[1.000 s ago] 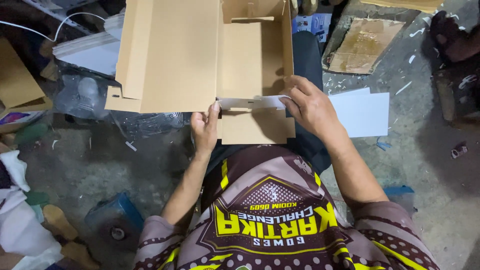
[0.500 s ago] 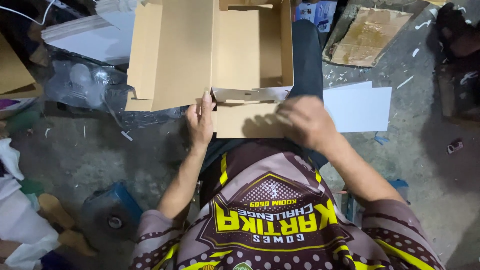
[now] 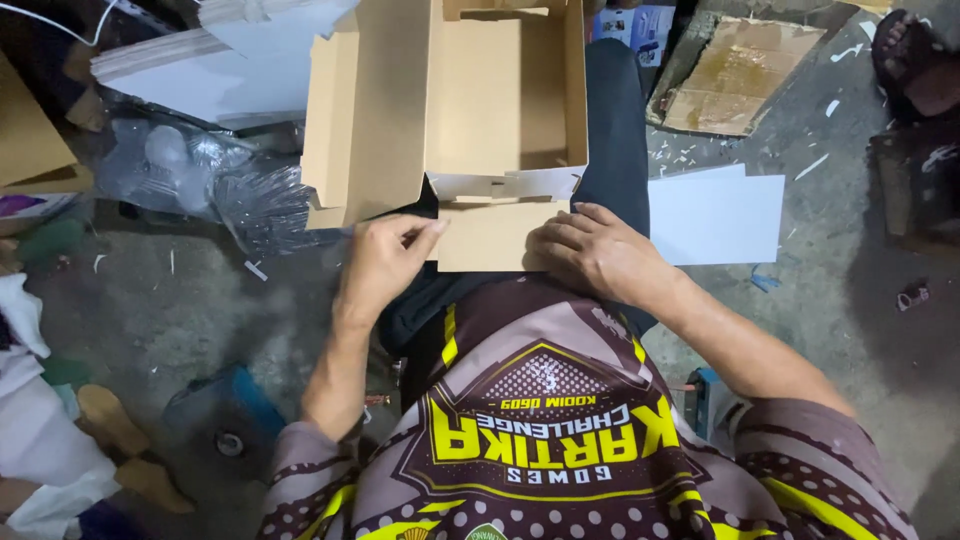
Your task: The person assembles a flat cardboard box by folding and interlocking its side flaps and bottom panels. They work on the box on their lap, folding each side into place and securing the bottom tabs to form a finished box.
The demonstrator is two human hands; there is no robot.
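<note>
Both hands (image 3: pixel 590 250) press cardboard box (image 3: pixel 500 100) — flap.

Grey concrete floor (image 3: pixel 180 300), paper scraps scattered; crumpled clear plastic (image 3: pixel 210 180) left; dim light.

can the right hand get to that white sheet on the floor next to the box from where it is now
Probably yes. The right hand rests on the front flap of the cardboard box, and the white sheet lies flat on the floor just to its outer side. Nothing stands between them, so a short sideways move should do it.
</note>
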